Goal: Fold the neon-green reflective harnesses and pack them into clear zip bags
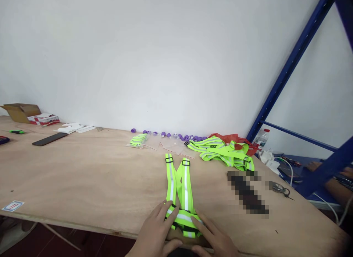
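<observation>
No word can be read with certainty. At the near left edge of the table (82, 183), a white sticker (13, 206) with a blue border bears two slanted red strokes; whether they form the number 11 or are plain marks cannot be told. At the far right, the red-capped bottle (261, 140) wears a printed label, too small to read. At the far left, red-and-white printing covers a low box (44, 119), its lettering likewise illegible.

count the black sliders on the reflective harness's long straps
2: one slider on the left strap, another slider on the right strap, both at far ends. Left hand and right hand may hide more.
</observation>
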`<state>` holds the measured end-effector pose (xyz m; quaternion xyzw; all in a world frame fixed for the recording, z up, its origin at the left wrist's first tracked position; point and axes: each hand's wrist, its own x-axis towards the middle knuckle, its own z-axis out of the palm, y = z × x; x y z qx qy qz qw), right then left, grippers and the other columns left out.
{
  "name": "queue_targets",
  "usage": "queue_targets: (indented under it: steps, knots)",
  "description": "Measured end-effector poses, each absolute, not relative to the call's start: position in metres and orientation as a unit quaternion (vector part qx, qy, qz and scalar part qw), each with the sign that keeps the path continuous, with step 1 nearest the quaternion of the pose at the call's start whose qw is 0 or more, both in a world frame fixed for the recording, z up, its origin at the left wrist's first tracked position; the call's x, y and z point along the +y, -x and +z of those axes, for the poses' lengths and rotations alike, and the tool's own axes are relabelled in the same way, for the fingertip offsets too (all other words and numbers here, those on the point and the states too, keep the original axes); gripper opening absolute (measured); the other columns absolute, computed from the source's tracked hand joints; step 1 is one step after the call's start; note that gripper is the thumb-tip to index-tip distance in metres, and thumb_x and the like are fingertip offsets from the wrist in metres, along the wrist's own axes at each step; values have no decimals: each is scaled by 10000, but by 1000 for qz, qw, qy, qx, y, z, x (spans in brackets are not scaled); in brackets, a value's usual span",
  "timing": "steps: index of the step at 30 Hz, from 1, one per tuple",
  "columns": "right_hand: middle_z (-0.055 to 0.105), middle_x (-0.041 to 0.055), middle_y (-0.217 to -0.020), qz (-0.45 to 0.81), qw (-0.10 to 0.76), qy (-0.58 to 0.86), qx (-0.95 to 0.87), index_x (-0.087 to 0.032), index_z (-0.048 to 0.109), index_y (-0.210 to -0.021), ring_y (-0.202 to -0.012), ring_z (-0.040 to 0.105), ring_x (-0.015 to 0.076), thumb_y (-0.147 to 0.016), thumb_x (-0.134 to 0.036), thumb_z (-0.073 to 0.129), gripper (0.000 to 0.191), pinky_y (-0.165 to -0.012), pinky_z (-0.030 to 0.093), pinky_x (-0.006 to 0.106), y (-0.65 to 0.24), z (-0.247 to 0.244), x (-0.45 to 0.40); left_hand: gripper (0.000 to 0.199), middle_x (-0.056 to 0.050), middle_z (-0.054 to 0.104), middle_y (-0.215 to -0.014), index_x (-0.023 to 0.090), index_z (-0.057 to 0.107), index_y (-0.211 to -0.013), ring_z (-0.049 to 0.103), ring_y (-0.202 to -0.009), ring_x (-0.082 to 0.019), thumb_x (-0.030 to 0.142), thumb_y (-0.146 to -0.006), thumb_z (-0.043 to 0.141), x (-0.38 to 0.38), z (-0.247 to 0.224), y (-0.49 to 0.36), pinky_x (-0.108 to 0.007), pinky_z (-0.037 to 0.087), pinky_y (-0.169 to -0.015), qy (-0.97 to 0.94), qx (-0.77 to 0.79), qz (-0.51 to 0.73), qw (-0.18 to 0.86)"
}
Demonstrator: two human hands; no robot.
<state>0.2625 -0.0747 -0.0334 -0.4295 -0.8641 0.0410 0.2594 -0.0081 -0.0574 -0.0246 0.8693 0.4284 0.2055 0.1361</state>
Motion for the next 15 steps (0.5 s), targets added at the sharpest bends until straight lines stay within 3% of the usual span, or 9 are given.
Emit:
queue_targets:
  steps: [4, 9, 15]
  knots:
    - [609, 69, -1395, 22, 252, 419, -872, -359, 486, -1470, -1151, 681, 282, -818, -358, 760, 707, -901, 592, 310, -262, -39, -77, 1004, -101, 479, -1491, 377, 312, -1543, 488, -1314, -334, 325, -703, 859, -56, -25, 10, -470, 473, -1068, -871, 421, 216, 137]
    - [674, 70, -1305, -53, 267, 382, -883, -338, 511, -1454, -1037, 734, 244, -921, -271, 622, 549, -809, 611, 262, -262, -45, -79, 671, -86, 604, -1320, 341, 542, -1381, 572, -1159, -306, 336, -765, 811, -59, -27, 14, -426, 541, -942, -877, 401, 250, 86]
    - [685, 80, -1277, -115, 250, 346, -897, -267, 560, -1416, -1039, 734, 227, -901, -153, 560, 528, -818, 601, 236, -265, -42, -83, 645, -88, 634, -1232, 335, 536, -1379, 594, -1061, -281, 331, -786, 788, -61, -31, 18, -397, 552, -878, -885, 375, 274, 44]
